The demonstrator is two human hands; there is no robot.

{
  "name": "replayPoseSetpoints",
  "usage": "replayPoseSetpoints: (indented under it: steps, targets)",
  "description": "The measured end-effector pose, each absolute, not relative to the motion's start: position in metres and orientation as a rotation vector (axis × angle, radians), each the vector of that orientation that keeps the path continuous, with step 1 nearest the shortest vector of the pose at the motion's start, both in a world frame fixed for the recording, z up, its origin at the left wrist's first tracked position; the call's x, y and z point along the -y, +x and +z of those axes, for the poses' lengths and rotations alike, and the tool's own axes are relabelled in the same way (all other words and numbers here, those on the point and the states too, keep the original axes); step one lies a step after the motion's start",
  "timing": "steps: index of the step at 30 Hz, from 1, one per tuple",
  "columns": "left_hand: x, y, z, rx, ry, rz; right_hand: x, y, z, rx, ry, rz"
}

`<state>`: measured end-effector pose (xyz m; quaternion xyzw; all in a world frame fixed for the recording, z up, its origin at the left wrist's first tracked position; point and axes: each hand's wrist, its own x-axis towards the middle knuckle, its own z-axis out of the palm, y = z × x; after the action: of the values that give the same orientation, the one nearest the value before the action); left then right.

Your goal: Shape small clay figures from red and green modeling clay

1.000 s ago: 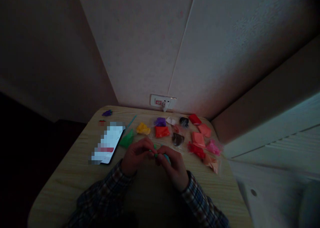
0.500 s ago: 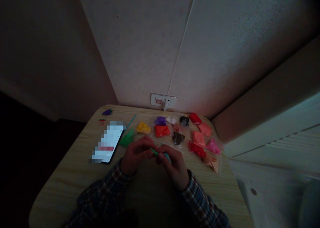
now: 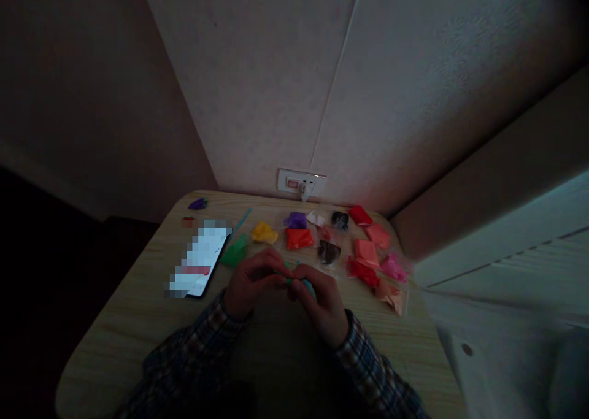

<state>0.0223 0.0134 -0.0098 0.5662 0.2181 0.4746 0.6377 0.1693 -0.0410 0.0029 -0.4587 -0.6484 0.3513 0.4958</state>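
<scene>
Both my hands meet over the middle of the wooden table. My left hand and my right hand pinch a small piece of green clay between their fingertips. A teal bit shows under my right fingers, too dim to name. Just beyond the hands lie several small bags of coloured clay: green, yellow, orange-red, purple, dark brown and pink.
A lit phone lies left of the hands. A teal stick tool and small purple and red clay bits sit at the far left. A wall socket is behind the table. A white cabinet stands to the right.
The hands stay together and keep working the green piece, with only small finger shifts. The view has tilted slightly.
</scene>
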Motion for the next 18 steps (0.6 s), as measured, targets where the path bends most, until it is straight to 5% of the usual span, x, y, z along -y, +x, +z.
replayPoseSetpoints:
  steps: [18]
  targets:
    - [-0.013, 0.0244, -0.0077, -0.532, 1.276, 1.122, 0.0411, 0.1699, 0.0036, 1.555, -1.103, 0.83]
